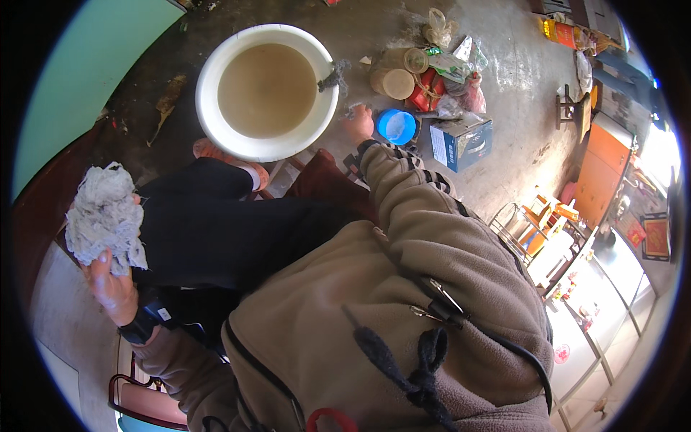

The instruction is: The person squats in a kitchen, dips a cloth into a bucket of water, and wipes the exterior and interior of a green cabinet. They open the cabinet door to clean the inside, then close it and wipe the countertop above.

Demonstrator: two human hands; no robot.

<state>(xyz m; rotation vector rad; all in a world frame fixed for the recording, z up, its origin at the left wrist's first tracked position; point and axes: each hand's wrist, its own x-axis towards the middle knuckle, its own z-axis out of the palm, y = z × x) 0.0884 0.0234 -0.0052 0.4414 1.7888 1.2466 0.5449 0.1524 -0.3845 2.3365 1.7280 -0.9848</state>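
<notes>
At the far left, my left hand grips a bunched, frayed grey-white rag, its fingers partly hidden under the cloth. My right hand is low over the floor, between a white basin and a small blue tub with something whitish inside. Its fingers look closed, with a small greyish patch at their tips that is too small to name. The round white basin holds cloudy brown water. Over its right rim hangs a dark grey scrap of cloth.
Right of the tub stands a dark blue cardboard box. Jars, a red box and plastic bags are heaped behind it. An orange cabinet is at the far right. My slippered foot is beside the basin.
</notes>
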